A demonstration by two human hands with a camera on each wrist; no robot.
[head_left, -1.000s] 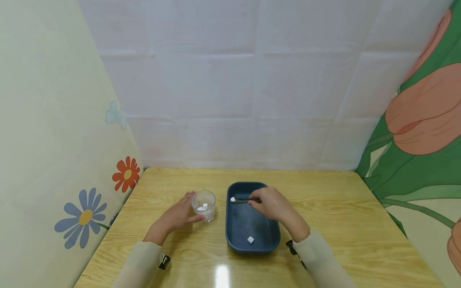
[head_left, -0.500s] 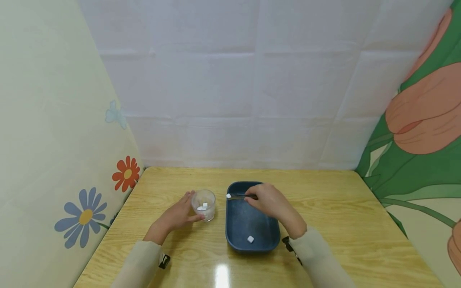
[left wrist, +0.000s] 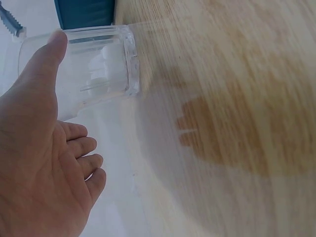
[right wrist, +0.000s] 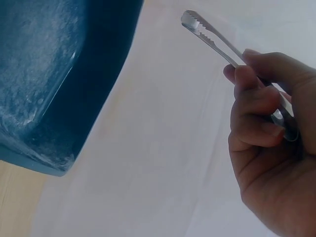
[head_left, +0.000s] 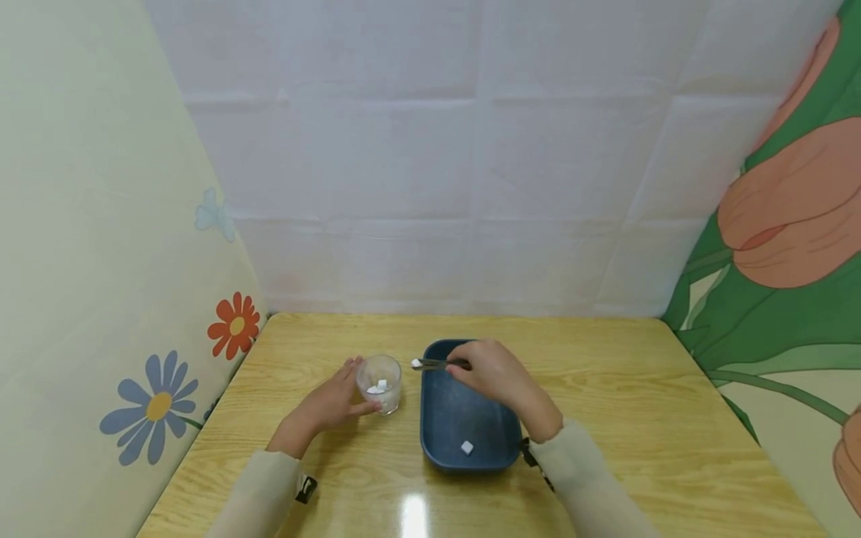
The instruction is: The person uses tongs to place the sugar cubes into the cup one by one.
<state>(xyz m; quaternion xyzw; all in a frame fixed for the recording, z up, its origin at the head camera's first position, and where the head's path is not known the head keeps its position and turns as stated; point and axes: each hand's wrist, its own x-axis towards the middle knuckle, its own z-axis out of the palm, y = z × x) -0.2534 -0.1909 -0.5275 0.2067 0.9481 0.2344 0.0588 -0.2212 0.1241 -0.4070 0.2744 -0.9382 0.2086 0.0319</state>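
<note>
My left hand (head_left: 332,403) holds a clear glass (head_left: 380,385) upright on the table, its thumb on the near side and fingers by the far left side. White cubes resembling sugar lie in the glass, also visible through its wall in the left wrist view. Small metal tongs (right wrist: 212,42) with toothed tips are gripped between the thumb and fingers of my right hand (head_left: 494,377). A white cube (head_left: 415,363) is pinched at their tips, just past the left rim of a dark blue tray (head_left: 471,407) and right of the glass. Another cube (head_left: 467,447) lies in the tray's near end.
The wooden table (head_left: 605,388) meets a white cloth backdrop (head_left: 457,187) at its far edge. Floral panels stand along the left and right sides. The tray's raised wall (right wrist: 108,74) stands close to the right hand.
My right hand has lifted slightly and moved left, carrying the tongs and cube from over the tray to beyond its left rim. The left hand and glass stay in place.
</note>
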